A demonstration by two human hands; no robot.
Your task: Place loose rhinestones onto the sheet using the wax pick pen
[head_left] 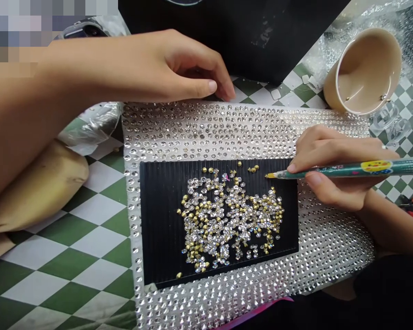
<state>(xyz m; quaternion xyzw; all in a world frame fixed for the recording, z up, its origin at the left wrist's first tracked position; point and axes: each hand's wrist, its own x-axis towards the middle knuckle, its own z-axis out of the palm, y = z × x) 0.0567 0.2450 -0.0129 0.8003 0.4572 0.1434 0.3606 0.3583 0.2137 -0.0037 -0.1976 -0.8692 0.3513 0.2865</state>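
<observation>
My right hand (333, 169) grips a green pen (344, 170) with a yellow cartoon print. Its yellowish tip is over the upper right of a black ridged tray (165, 220), with a small gold-backed stone at or just beside it. Many clear rhinestones (227, 220), some showing gold backs, lie heaped on the tray. Under the tray is a whitish sheet (248, 288) covered in rows of rhinestones. My left hand (196, 68) rests along the sheet's far edge, fingers loosely curled and thumb apart, with nothing visible in it.
A beige cup (368, 73) with a few tiny stones inside stands at the upper right, near clear plastic rings (390, 121). Behind my left hand is a large black object (241, 41). A yellowish rounded item (51, 183) lies left on the green-and-white checked tablecloth (89, 247).
</observation>
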